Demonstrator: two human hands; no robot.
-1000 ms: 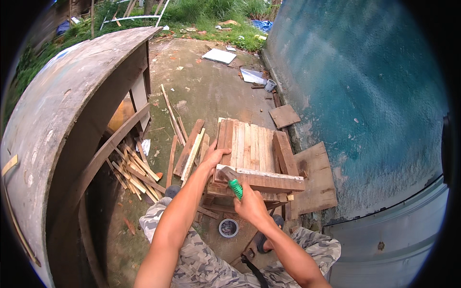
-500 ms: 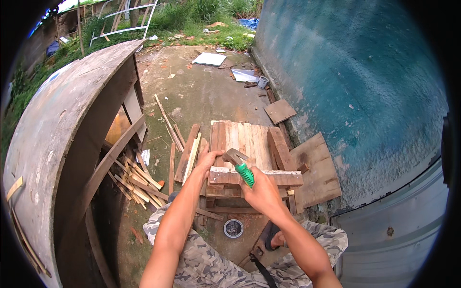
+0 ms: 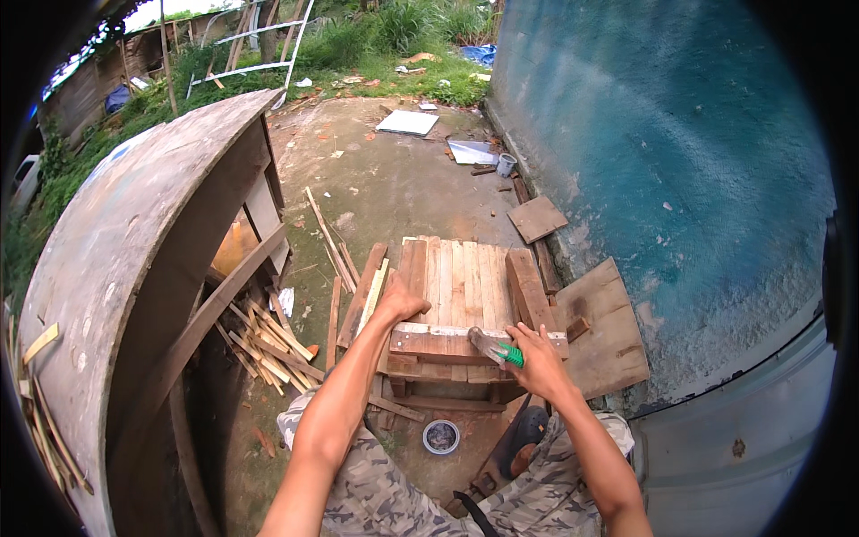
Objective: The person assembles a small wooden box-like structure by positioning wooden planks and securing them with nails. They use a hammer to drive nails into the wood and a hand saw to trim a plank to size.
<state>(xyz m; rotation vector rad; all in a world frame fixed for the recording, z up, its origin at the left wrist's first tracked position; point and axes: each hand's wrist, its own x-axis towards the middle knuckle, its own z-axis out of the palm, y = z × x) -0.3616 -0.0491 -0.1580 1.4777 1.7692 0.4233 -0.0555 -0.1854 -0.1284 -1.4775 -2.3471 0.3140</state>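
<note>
In front of me stands a small wooden bench or stool-like piece (image 3: 461,282), its top made of narrow light strips with darker boards at the sides. A thick front beam (image 3: 429,342) crosses its near side. My right hand (image 3: 541,360) is on the green handle of a hammer (image 3: 488,344), fingers loosely over it, and the metal head lies on or just above that beam. Over the left side of the top is my left hand (image 3: 404,300), fingers curled in; what they hold, if anything, is hidden.
Cut wood strips (image 3: 268,345) lie in a pile at left, beside a large curved weathered panel (image 3: 134,192). A small round container (image 3: 441,436) sits between my legs. A flat board (image 3: 604,331) is on the right, near the blue wall (image 3: 680,161).
The hammer has moved right and down from beside my left hand to the front beam, its head now pointing left. My left hand stays near the same side. The view has shifted slightly.
</note>
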